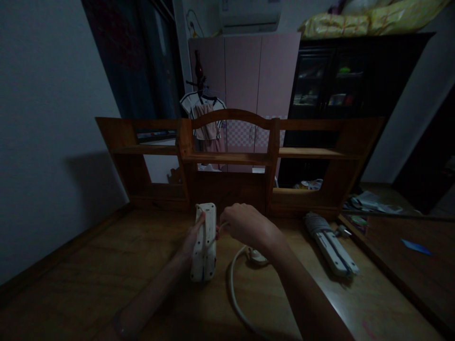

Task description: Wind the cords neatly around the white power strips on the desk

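A white power strip point(204, 255) stands tilted up over the wooden desk, its back with several screw holes towards me. My left hand point(192, 237) is closed around its left side, the thumb lying on the back face. Beside its right edge, my right hand point(243, 222) pinches the white power cord point(232, 279), which passes from the strip through the fingers. The rest of the cord curves over the desk towards me. Its plug point(257, 257) lies on the desktop, partly behind my right forearm.
Another power strip point(332, 251) with its cord wound around one end lies at the right. A wooden shelf unit point(231, 158) lines the desk's back edge. A wall point(53, 142) bounds the left side. A blue card-like piece point(415, 246) lies on the brown surface at the far right.
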A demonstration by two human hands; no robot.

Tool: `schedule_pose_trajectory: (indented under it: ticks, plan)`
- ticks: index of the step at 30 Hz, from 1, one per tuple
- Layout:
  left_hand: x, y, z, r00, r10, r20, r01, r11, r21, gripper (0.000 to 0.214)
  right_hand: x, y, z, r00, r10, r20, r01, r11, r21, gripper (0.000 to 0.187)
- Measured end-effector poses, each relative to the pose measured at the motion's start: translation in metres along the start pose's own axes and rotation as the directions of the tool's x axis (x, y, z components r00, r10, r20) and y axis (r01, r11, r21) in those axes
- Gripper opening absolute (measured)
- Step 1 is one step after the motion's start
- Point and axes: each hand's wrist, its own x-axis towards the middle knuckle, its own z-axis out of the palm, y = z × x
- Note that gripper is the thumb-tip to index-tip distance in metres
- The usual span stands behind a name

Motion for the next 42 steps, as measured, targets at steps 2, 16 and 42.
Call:
schedule_pose_trajectory:
  ticks: [2,16,42]
  plan:
    - [0.000,0.001,0.000,1.000,-0.016,0.023,0.016,1.000,-0.023,0.049,-0.002,0.000,-0.004,1.000,-0.006,-0.020,0.006,1.000,0.009,0.023]
    - [-0.006,-0.001,0.001,0.995,-0.017,0.096,0.014,1.000,0.026,0.045,-0.014,0.016,-0.024,0.984,0.017,-0.179,0.013,0.987,0.161,0.014]
    - [-0.068,0.001,0.039,0.892,0.328,0.311,-0.451,0.614,0.648,0.024,-0.024,0.013,-0.041,0.972,-0.075,-0.224,0.174,0.868,0.465,0.015]
